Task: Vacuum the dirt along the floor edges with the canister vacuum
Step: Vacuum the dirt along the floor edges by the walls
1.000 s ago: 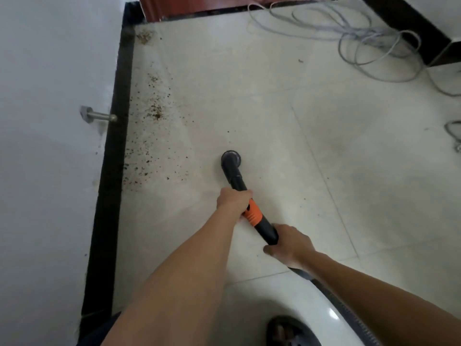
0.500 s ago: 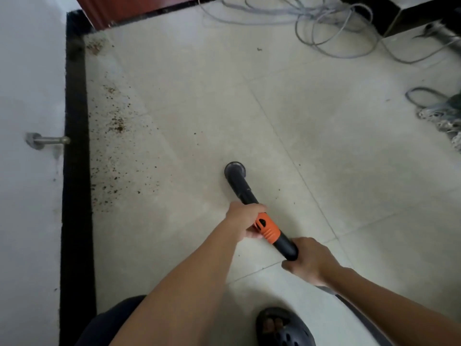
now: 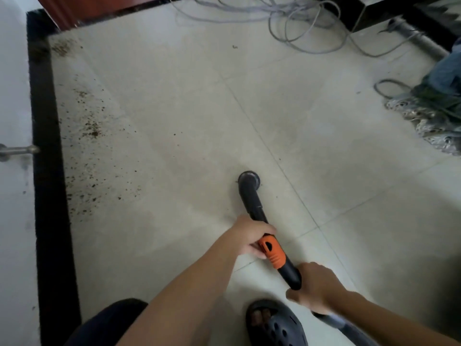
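Vacuum wand is gripped by both hands: left hand closed at the orange collar, right hand closed on the rear end. Round nozzle is set on the tile floor. Dirt is scattered at 9–10 o'clock, along the black baseboard, well apart from nozzle.

Floor tiles pale cream with thin grey grout lines; brown dirt specks scattered at 9 o'clock beside the black skirting; vacuum wand black with an orange collar; cables grey at 1 o'clock; door reddish brown; clog black with holes; wall white
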The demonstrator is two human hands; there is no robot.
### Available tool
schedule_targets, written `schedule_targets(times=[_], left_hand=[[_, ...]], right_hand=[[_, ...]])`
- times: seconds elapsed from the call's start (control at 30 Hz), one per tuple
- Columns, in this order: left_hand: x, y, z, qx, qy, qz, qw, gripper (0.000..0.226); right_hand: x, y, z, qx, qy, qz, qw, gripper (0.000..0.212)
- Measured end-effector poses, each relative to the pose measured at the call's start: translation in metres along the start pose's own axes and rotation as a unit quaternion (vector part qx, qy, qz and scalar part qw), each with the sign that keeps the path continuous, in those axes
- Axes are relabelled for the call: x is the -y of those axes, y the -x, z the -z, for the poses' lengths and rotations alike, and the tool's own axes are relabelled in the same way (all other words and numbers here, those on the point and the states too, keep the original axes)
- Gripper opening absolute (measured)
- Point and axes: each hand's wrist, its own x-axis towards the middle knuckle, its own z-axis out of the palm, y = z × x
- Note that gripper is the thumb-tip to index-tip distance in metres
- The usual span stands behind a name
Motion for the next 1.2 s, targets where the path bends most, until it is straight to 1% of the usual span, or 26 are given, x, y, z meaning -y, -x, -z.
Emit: schedule_targets(times=[0.1, 0.2, 0.27, 0.3, 0.37, 0.43, 0.5, 0.57, 0.67, 0.73, 0.8, 0.83, 0.93, 1.0, 1.1, 1.2], left_hand=[[0.014, -0.001, -0.044, 0.044, -0.003, 0.006, 0.999, 0.032], [0.009, -0.009, -0.064, 0.057, 0.011, -0.008, 0.998, 0.046], [-0.003, -0.017, -0.065, 0.038, 0.029, -0.027, 0.998, 0.052], [-0.011, -0.021, -0.062, 0.026, 0.038, -0.04, 0.998, 0.054], [-0.029, -0.028, -0.054, -0.012, 0.039, -0.074, 0.996, 0.055], [-0.048, -0.035, -0.048, -0.051, 0.019, -0.104, 0.993, 0.054], [-0.063, -0.041, -0.046, -0.065, 0.007, -0.123, 0.99, 0.054], [-0.07, -0.044, -0.048, -0.061, -0.001, -0.125, 0.99, 0.057], [-0.062, -0.041, -0.046, -0.039, 0.022, -0.101, 0.994, 0.056], [-0.047, -0.035, -0.045, -0.032, 0.038, -0.083, 0.995, 0.052], [-0.032, -0.028, -0.05, -0.014, 0.04, -0.069, 0.997, 0.05], [-0.028, -0.025, -0.056, 0.001, 0.037, -0.062, 0.997, 0.05], [-0.021, -0.015, -0.078, 0.071, 0.031, -0.038, 0.996, 0.049], [-0.012, -0.008, -0.087, 0.11, 0.042, -0.016, 0.993, 0.049], [0.014, 0.002, -0.071, 0.132, 0.048, 0.032, 0.99, 0.046], [0.04, 0.009, -0.031, 0.096, 0.085, 0.066, 0.99, 0.039]], right_hand=[[-0.034, 0.028, -0.021, -0.017, -0.007, -0.043, 0.999, 0.026], [-0.05, 0.029, -0.017, -0.02, -0.028, -0.07, 0.997, 0.025], [-0.051, 0.017, -0.006, -0.019, -0.071, -0.086, 0.994, 0.022], [-0.049, 0.009, 0.0, -0.031, -0.104, -0.089, 0.99, 0.02], [-0.041, -0.006, 0.009, -0.075, -0.155, -0.082, 0.982, 0.019], [-0.031, -0.019, 0.018, -0.12, -0.168, -0.075, 0.976, 0.02], [-0.028, -0.029, 0.028, -0.147, -0.183, -0.077, 0.969, 0.02], [-0.03, -0.031, 0.037, -0.142, -0.206, -0.078, 0.965, 0.019], [-0.031, -0.023, 0.036, -0.153, -0.206, -0.057, 0.965, 0.025], [-0.028, -0.012, 0.022, -0.178, -0.157, -0.03, 0.971, 0.031], [-0.026, 0.001, 0.008, -0.19, -0.11, -0.02, 0.975, 0.029], [-0.029, 0.007, 0.002, -0.188, -0.109, -0.029, 0.976, 0.026], [-0.054, 0.022, -0.008, -0.191, -0.172, -0.072, 0.964, 0.024], [-0.071, 0.03, -0.011, -0.19, -0.206, -0.077, 0.957, 0.023], [-0.071, 0.036, -0.02, -0.145, -0.194, -0.03, 0.97, 0.021], [-0.043, 0.025, -0.025, -0.101, -0.137, 0.054, 0.984, 0.022]])
